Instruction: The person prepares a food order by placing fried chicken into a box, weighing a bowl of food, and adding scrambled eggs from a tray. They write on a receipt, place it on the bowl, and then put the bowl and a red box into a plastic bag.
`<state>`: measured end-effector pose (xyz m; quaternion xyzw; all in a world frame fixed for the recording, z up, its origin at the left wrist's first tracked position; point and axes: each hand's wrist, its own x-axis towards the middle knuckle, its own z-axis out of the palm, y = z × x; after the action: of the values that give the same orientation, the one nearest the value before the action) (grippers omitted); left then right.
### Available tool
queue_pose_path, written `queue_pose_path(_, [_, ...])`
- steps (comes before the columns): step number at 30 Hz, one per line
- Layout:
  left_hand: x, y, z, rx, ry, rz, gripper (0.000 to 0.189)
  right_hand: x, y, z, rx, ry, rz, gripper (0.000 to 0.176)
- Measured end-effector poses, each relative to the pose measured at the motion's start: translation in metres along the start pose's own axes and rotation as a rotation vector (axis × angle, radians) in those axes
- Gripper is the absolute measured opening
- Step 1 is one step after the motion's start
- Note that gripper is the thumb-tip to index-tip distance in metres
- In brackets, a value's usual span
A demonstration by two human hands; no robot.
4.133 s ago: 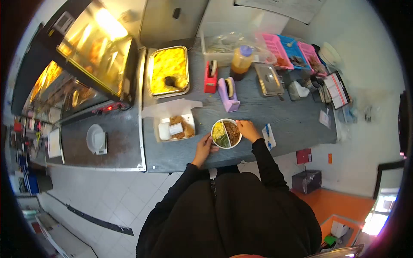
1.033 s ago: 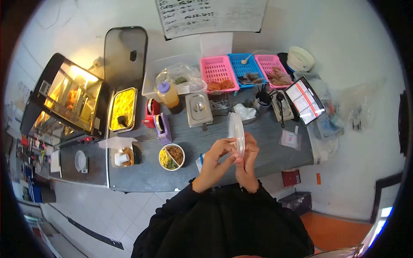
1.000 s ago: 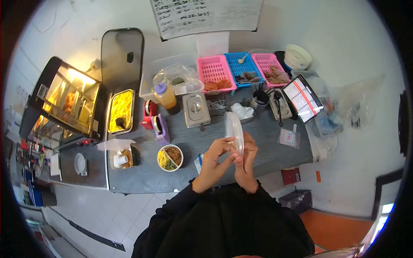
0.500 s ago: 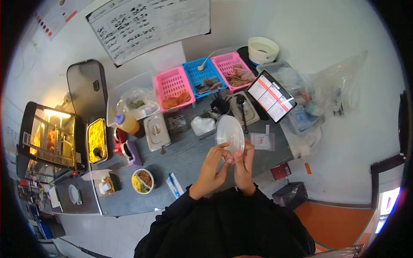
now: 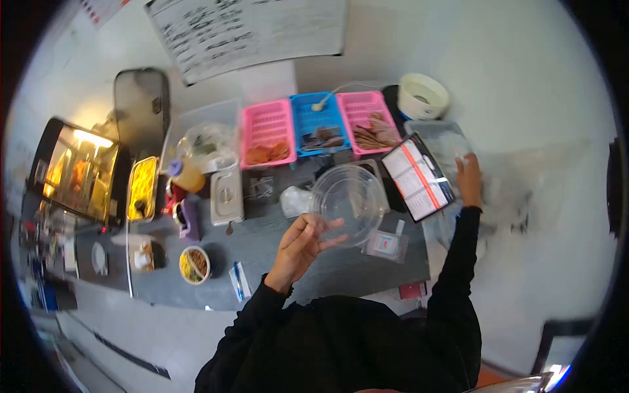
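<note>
My left hand (image 5: 303,247) grips a clear round plastic lid (image 5: 348,204) by its near left edge, holding it above the counter. Through the lid I can see part of the things behind it. My right hand (image 5: 469,178) is at a clear plastic bin (image 5: 452,131) behind the tablet (image 5: 419,178), its fingertips at the bin's contents. Those fingers are blurred, and whether they grasp anything does not show. A white bowl (image 5: 194,265) with yellow and brown food sits on the counter to the left of my left hand.
Pink baskets (image 5: 267,121) and a blue basket (image 5: 321,111) line the wall. Nearer stand a lidded steel pan (image 5: 227,196), a squeeze bottle (image 5: 187,177) and a tray of yellow food (image 5: 142,190). A lit food warmer (image 5: 78,173) is at far left; plastic bags (image 5: 524,190) hang right.
My right hand has let go of the lid and moved right and away from me to the clear bin. My left hand keeps the lid, now tilted more face-on. The view has shifted.
</note>
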<state>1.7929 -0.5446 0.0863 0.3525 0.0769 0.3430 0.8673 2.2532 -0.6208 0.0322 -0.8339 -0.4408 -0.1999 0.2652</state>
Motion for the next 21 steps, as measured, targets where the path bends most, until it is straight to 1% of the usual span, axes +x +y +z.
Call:
queue_pose_path(2, [-0.003,0.008,-0.009,-0.011,0.059,0.033,0.019,-0.002,-0.019,0.008,0.3,-0.07,0.032,0.04])
queue_pose_path(3, [-0.007,0.011,-0.013,-0.024,0.098,0.044,0.018,-0.006,-0.051,0.006,0.48,-0.178,0.046,0.043])
queue_pose_path(4, [-0.014,0.013,-0.017,-0.041,0.139,0.047,0.018,-0.017,-0.096,-0.002,0.652,-0.298,0.072,0.046])
queue_pose_path(6, [-0.023,0.017,-0.031,-0.059,0.214,0.082,0.017,-0.051,-0.196,-0.013,1.408,-0.723,0.288,0.045])
queue_pose_path(8, [-0.038,0.019,-0.049,-0.025,0.264,0.119,0.017,-0.083,-0.265,-0.005,1.642,-1.089,0.314,0.041])
queue_pose_path(10, [-0.062,0.018,-0.073,0.054,0.316,0.169,0.018,-0.114,-0.325,0.007,1.612,-1.166,0.321,0.036])
queue_pose_path(13, [-0.116,0.02,-0.107,0.014,0.611,0.326,0.021,-0.17,-0.38,0.052,1.495,-1.132,0.258,0.033])
queue_pose_path(16, [-0.179,0.02,-0.147,0.333,1.083,0.313,0.024,-0.231,-0.43,0.069,1.445,-1.231,0.36,0.031])
queue_pose_path(17, [-0.2,0.019,-0.161,0.488,1.201,0.344,0.026,-0.251,-0.442,0.079,1.436,-1.315,0.379,0.032])
queue_pose_path(20, [-0.262,0.02,-0.216,0.663,1.468,0.398,0.029,-0.296,-0.487,0.108,1.446,-1.467,0.528,0.032])
queue_pose_path(21, [-0.274,0.027,-0.231,0.663,1.505,0.394,0.031,-0.306,-0.503,0.117,1.427,-1.456,0.507,0.032])
